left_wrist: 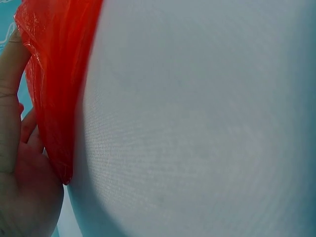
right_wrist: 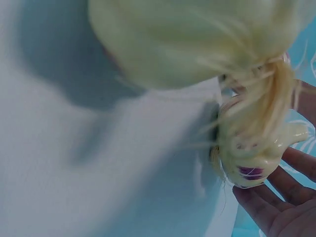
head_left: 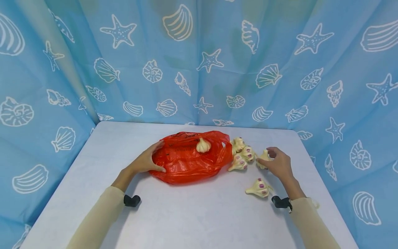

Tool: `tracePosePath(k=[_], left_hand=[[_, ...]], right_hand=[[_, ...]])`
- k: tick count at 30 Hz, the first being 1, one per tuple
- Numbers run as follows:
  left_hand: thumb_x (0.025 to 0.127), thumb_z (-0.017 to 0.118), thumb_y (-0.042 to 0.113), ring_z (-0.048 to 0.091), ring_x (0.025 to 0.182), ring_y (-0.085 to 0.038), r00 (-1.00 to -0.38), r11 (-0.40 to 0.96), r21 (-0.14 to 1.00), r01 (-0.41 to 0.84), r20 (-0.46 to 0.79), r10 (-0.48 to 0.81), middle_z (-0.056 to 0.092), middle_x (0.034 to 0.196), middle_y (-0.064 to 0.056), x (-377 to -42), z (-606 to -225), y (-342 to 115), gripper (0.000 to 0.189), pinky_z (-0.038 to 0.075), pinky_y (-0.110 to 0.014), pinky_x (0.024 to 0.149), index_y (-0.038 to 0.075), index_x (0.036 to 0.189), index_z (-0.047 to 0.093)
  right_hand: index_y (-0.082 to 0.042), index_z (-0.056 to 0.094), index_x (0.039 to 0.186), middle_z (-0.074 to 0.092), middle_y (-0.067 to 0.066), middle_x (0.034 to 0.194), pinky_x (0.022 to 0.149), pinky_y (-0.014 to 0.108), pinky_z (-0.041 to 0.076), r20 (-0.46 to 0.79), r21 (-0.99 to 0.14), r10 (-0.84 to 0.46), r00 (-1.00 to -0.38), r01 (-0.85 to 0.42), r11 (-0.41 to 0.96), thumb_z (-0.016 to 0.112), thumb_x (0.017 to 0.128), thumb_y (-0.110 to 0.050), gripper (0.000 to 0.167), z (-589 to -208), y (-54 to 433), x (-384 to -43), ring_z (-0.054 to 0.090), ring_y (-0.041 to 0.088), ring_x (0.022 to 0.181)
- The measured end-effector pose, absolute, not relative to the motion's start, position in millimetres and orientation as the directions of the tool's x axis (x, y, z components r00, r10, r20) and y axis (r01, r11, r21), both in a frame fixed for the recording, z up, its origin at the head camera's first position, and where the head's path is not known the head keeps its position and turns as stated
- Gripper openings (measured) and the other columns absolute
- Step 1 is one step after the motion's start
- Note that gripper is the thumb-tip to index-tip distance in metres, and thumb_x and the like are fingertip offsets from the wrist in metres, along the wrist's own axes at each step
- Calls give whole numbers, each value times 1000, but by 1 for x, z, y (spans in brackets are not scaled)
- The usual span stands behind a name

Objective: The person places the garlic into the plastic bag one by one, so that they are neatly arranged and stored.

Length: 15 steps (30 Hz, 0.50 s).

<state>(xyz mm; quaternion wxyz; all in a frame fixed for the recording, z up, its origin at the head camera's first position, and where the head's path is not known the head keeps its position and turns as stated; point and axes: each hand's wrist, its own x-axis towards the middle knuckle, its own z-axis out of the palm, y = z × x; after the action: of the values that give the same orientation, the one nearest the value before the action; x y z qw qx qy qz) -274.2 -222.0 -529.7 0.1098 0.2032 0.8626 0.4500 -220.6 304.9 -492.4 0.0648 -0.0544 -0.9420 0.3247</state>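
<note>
Hazards, as judged: held garlic bulb (right_wrist: pixel 254 160) may slip, its rounded sides pinched by fingertips; lone bulb (head_left: pixel 203 145) atop the red plastic bag (head_left: pixel 186 169) may roll off if the film is tugged; bulb cluster (head_left: pixel 239 162) by the bag's right end may scatter if knocked.

Position: held bulb between thumb and fingers of right hand (head_left: pixel 281 166), toward table's (head_left: pixel 192 218) far right corner. Left hand (head_left: pixel 145 160): gripping bag's left end, nearer far edge than near.
</note>
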Motion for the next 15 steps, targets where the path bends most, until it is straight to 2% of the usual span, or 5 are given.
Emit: tracePosePath(k=[7,15], left_hand=[[64,91,37,27,143,-25,-894,508,822,256,1,449,31,156,-2,-275,-530,-222,115,30,-53,111,20,155,22],[64,90,37,25,144,-27,-895,511,823,249,-6,445,29,157,-3,-273,-529,-220,115,32,-55,109,21,156,22]], right_hand=[[3,50,133,55,29,128,88,53,52,41,-616,149,-988,92,782,79,80,-35,71,-497,308,-221,52,45,119],[5,53,128,56,27,128,87,51,53,38,-623,165,-986,106,775,79,82,-35,66,-502,308,-220,53,43,117]])
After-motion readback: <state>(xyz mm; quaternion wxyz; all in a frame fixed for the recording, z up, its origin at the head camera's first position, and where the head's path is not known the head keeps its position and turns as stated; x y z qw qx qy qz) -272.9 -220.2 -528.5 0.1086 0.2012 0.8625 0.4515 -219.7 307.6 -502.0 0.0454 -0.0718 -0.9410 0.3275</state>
